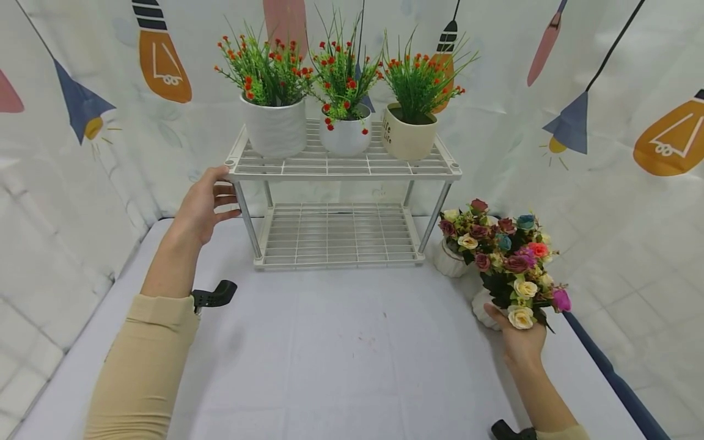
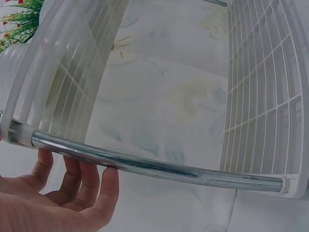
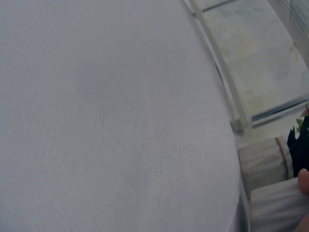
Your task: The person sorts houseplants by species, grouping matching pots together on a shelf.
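Observation:
At the upper left corner of the white two-tier wire shelf (image 1: 339, 266) is my left hand (image 1: 196, 205). Its loosely bent fingers (image 2: 109, 186) touch the metal post (image 2: 159, 169). My right hand (image 1: 522, 342) grips the white pot (image 1: 484, 307) of a flower plant at the table's right side, thumb at the pot's side. Yellow, pink and purple roses (image 1: 525, 287) spill over that hand and hide much of the pot. Right behind it stands another white pot (image 1: 451, 261) with dark red and cream roses (image 1: 473, 232). The right wrist view catches only a fingertip (image 3: 303, 180) at the nearer pot.
On the top tier stand a white ribbed pot (image 1: 275, 129), a smaller white pot (image 1: 345, 137) and a cream lettered pot (image 1: 409, 135), all with red-flowered greenery. A white cloth covers the table (image 1: 330, 354). A patterned curtain (image 1: 495, 140) hangs behind the shelf.

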`<state>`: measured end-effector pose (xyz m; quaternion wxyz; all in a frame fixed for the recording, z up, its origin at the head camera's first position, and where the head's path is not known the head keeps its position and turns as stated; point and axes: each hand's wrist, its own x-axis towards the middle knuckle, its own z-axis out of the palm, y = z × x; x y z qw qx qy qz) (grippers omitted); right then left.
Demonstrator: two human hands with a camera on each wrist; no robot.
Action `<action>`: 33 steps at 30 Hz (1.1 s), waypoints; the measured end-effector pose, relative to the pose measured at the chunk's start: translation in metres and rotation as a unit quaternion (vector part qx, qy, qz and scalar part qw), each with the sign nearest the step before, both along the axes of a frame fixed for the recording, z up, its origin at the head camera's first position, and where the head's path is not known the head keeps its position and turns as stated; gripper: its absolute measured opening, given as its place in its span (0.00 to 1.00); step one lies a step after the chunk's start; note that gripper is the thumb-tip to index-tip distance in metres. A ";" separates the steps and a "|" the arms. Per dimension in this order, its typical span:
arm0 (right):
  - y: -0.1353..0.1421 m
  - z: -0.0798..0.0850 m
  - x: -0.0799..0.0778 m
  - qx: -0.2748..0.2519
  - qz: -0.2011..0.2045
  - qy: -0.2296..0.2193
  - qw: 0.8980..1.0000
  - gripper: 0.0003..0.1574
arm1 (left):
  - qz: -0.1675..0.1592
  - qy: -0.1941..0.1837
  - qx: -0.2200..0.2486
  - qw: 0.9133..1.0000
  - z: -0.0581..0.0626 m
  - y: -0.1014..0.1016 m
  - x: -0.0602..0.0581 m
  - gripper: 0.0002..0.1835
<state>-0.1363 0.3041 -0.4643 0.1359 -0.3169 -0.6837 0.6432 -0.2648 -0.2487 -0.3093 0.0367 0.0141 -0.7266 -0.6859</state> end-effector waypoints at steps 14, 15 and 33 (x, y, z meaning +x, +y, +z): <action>-0.030 0.023 0.013 0.024 0.041 0.016 0.999 0.71 | 0.004 -0.002 0.001 1.000 0.000 0.001 0.002 0.25; -0.033 0.024 0.014 0.033 0.048 0.012 0.998 0.72 | 0.004 -0.004 0.001 1.000 0.001 0.001 0.002 0.25; -0.101 0.032 -0.009 -0.003 0.162 0.127 0.979 0.56 | 0.001 0.008 -0.019 1.000 -0.001 0.001 0.002 0.24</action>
